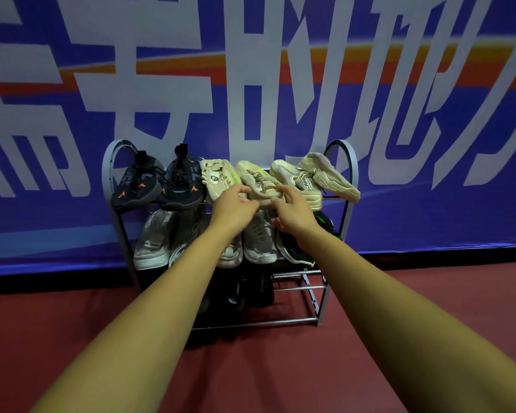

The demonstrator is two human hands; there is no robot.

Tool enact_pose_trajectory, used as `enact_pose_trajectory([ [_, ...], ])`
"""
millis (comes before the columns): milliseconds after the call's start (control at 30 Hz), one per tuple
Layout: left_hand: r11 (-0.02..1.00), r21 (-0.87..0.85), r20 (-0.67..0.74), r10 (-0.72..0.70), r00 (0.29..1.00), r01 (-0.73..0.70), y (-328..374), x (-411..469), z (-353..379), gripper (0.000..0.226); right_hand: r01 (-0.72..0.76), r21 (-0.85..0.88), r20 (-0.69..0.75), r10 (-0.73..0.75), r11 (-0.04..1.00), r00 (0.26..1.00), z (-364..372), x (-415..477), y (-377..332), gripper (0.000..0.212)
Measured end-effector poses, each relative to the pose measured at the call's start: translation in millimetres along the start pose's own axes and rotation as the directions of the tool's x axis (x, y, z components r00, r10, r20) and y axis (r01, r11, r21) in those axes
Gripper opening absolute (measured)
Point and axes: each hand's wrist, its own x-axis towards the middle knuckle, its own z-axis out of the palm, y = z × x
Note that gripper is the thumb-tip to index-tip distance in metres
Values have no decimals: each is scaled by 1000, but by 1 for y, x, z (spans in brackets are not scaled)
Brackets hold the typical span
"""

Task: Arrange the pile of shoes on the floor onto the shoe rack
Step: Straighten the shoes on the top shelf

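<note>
The left forearm (161, 287) rises from the lower left and the right forearm (385, 293) from the lower right, both bare and stretched forward, converging toward the middle; the wrists run nearly straight, with the backs of the hands turned up; the left hand (236, 205) lifts its thumb and curls its fingers in on the toe of a cream shoe (255, 178); the right hand (292, 211), just beside it, spreads its fingers loosely, index fingertip touching the same shoe, thumb held lower.
</note>
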Motion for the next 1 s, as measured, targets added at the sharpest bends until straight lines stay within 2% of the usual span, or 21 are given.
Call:
enact_pose_trajectory([
  [67,1000,-13,6,-11,1000,11,0,1,-1,35,-35,127,-25,39,991,999,2,0,-3,25],
  [167,1000,-4,39,-10,999,10,3,-1,-2,33,-18,166,-93,34,986,995,7,1,-2,7],
  [300,998,-52,84,-28,996,33,-1,-5,-7,37,31,220,-130,-2,975,991,8,0,-8,9],
  [500,984,-166,130,-39,991,61,6,-9,-16,34,30,396,-58,-8,918,998,4,-4,-17,8],
  [667,973,-218,114,-46,992,70,5,-10,-17,35,18,602,-64,26,798,998,-4,-8,-29,13],
  [800,965,-245,131,-60,990,91,2,-13,-17,34,80,573,-56,-58,816,997,-7,-11,-32,16],
  [900,922,-367,139,-80,987,126,6,-13,-18,28,126,502,-47,-118,856,992,-3,-15,-32,15],
  [1000,829,-537,117,-108,987,154,14,-12,-21,30,125,471,-16,-133,873,991,2,-23,-29,16],
])
